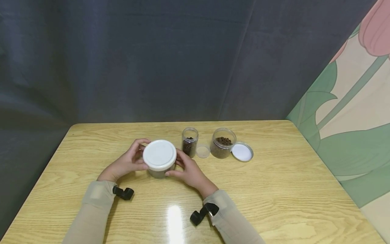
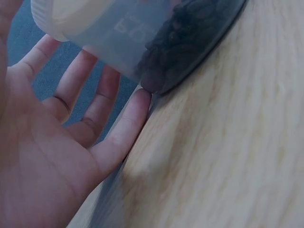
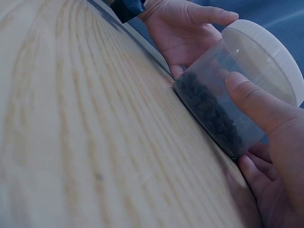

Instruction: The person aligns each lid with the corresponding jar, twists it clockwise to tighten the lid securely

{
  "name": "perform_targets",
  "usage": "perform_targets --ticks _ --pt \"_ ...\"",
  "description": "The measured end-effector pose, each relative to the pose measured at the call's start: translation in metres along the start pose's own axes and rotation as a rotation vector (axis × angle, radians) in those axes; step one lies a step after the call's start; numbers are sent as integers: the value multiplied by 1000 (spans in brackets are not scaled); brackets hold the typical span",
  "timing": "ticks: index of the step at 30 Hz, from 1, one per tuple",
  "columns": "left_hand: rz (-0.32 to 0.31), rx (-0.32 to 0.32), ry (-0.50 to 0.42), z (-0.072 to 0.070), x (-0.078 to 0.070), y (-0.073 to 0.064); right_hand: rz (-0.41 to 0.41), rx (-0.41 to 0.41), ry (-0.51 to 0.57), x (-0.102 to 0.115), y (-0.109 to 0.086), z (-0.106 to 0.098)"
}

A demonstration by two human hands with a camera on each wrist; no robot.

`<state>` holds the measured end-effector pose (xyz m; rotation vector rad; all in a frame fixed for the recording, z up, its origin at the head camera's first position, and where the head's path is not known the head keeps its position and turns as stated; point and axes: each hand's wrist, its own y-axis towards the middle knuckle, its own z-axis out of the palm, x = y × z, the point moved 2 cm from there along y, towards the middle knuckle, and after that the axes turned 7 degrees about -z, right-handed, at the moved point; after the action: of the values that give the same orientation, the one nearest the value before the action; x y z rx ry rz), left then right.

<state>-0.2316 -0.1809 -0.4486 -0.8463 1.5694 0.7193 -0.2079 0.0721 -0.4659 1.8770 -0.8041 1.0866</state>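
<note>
A clear jar (image 3: pixel 202 92) with a white lid (image 1: pixel 159 154) stands on the table, dark pieces (image 3: pixel 211 109) lying in its lower part. My left hand (image 1: pixel 131 159) holds the jar's left side, thumb at the front and fingers spread round the back. In the left wrist view, the little finger (image 2: pixel 126 128) lies low by the jar's base. From the other side my right hand (image 1: pixel 189 169) grips the jar, its thumb (image 3: pixel 254 99) pressed along the clear wall. The right fingers reach behind the jar and are partly hidden.
Just right of the hands stands a narrow open jar (image 1: pixel 189 145) of dark pieces, with a small clear lid (image 1: pixel 203 151) beside it. Further right are a wider open jar (image 1: pixel 221 149) of brown pieces and a silver-rimmed lid (image 1: pixel 242 151). A dark curtain (image 1: pixel 170 61) hangs behind the table (image 1: pixel 289 189).
</note>
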Motion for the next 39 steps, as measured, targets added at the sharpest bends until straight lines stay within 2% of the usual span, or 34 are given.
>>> perform_targets --ticks 5,19,28,39 --pt "1 -8 19 0 1 0 -2 0 -2 0 0 0" --pt "-4 28 42 -4 3 -2 1 -2 -9 -2 0 0" --pt "17 39 -44 -1 2 1 1 -8 -8 -2 1 0" --pt "-8 24 1 -2 3 0 1 -5 -8 -2 1 0"
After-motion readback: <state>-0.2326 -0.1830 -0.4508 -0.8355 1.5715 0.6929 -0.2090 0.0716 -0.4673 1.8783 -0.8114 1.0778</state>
